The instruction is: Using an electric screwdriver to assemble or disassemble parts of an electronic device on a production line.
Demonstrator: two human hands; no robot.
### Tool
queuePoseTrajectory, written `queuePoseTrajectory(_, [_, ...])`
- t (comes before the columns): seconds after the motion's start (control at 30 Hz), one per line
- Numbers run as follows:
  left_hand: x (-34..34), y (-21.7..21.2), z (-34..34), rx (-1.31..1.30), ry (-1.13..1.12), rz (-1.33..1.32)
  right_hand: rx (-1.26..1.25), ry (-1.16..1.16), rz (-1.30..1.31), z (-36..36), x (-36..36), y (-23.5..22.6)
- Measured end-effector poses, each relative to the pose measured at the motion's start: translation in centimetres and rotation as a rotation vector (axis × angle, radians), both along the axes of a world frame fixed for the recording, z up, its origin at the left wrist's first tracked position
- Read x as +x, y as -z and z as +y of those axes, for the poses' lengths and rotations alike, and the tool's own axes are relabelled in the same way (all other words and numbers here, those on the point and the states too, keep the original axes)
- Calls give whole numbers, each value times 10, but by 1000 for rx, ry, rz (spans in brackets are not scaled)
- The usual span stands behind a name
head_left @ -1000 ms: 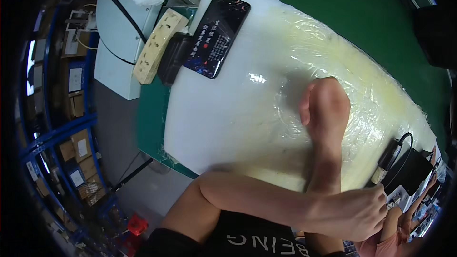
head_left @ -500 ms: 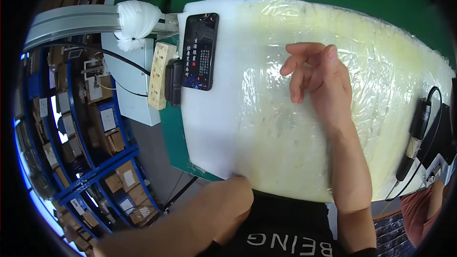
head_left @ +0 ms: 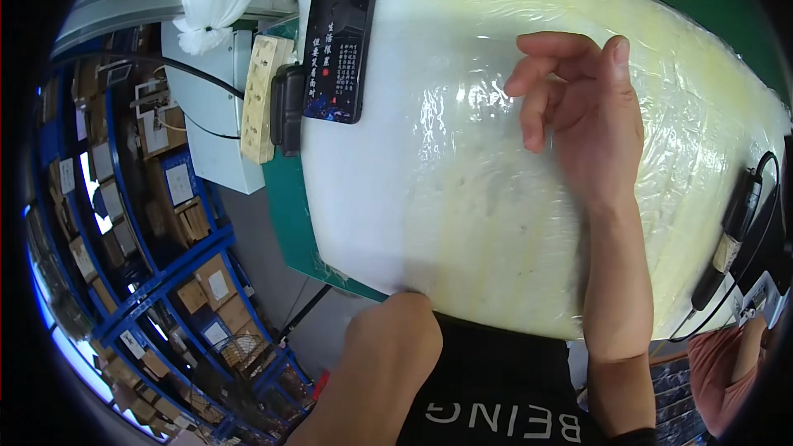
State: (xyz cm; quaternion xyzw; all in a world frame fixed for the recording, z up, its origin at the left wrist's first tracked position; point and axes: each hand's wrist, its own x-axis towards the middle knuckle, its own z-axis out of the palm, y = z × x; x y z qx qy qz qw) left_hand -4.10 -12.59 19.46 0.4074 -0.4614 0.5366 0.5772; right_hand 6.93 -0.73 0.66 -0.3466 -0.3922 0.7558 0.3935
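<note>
My right hand (head_left: 591,107) rests palm-up above a foam pad (head_left: 487,223) wrapped in clear film. Its fingers are loosely bent and apart, holding nothing. My left hand (head_left: 395,322) is by the pad's near edge, close to my body. Only the back of that hand shows; its fingers are hidden, so whatever it may hold is out of sight. Toward the pad's far left corner lies a dark smartphone (head_left: 340,49), its screen facing up.
Left of the phone are a black box-shaped item (head_left: 287,110) and a cream power strip (head_left: 266,99). A metal arm (head_left: 124,12) carries a white wrapped bundle (head_left: 216,4). A black corded tool (head_left: 728,235) lies at right, near another person's sleeve (head_left: 717,380). Blue shelves (head_left: 165,281) stand left.
The whole view has tilted, so pad and phone sit higher in the picture. My left forearm has swung rightward, its hand staying near the edge. My right hand keeps its loose pose.
</note>
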Motion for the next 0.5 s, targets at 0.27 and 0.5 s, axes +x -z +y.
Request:
queuePoseTrajectory(0.27, [3, 44, 46, -586, -191, 35, -112, -4, 110, 9, 7, 3])
queuePoseTrajectory(0.5, [12, 143, 139, -1691, -539, 455, -170, 149, 382, 24, 23, -12])
